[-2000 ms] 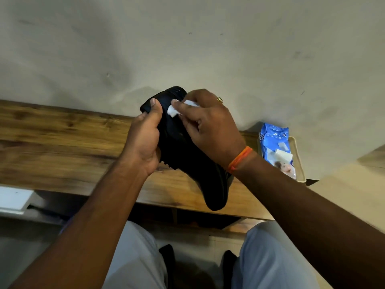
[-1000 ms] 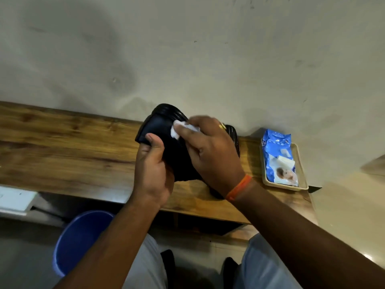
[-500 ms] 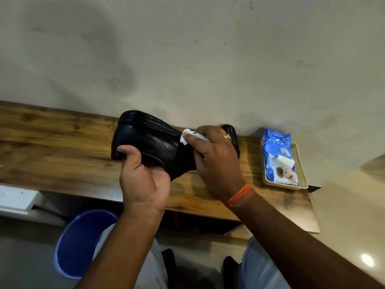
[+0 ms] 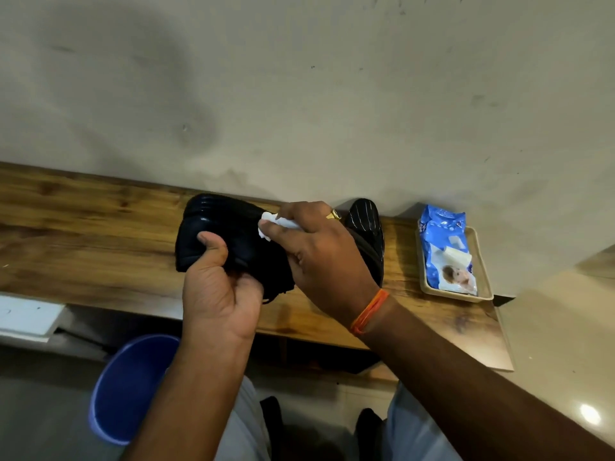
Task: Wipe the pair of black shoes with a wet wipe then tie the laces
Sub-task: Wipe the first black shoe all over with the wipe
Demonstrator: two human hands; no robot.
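Head view, 1 frame. I see my left hand (image 4: 219, 291) gripping a black shoe (image 4: 229, 241), thumb pressed on its upper side and fingers curled underneath, so the shoe is held up above the wooden shelf (image 4: 86, 234) with its sole turned toward the wall (image 4: 299, 94). My right hand (image 4: 319, 257) pinches a crumpled white wet wipe (image 4: 276, 224) between thumb and fingers and presses it against the held shoe, near the ribbed edge of the sole. A gold ring (image 4: 333, 214) sits on 1 finger of that hand, and an orange thread band (image 4: 369, 312) circles the wrist.

The second black shoe (image 4: 366, 227) lies on the shelf just behind my right hand, close to the wall, its ribbed sole visible; most of it is hidden by the hand. Farther right, a blue pack of wipes (image 4: 446, 251) rests in a beige tray (image 4: 482, 277) on the shelf, with 1 white sheet poking from its opening.

Below the shelf edge, a blue bin (image 4: 126, 387) stands on the floor left of my knees. I cannot tell the state of the laces on either shoe.
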